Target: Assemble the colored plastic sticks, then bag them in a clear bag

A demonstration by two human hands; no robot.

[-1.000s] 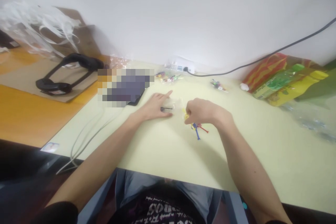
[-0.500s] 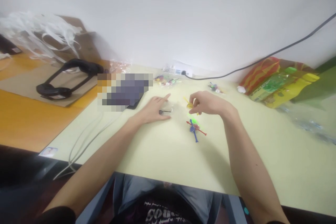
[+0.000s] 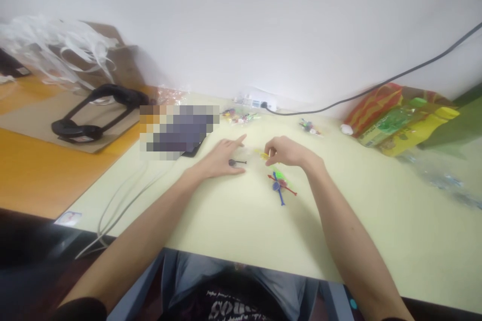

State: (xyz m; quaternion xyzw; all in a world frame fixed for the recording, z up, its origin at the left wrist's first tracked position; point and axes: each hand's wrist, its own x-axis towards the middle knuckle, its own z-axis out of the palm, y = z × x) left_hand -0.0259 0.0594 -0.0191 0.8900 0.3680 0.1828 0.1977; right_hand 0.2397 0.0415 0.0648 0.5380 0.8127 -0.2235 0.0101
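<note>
with our right hand (image 3: 286, 151) we pinch the yellow piece (image 3: 263, 156), which juts leftward, facing our spread left hand (image 3: 219, 158).

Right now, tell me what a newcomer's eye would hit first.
Likely the bright blue piece and red piece, overlapping on the pale table, lower in the picture than the right hand, which pinches a yellow piece. Next, perhaps, the black frame on brown cardboard at the left.
</note>
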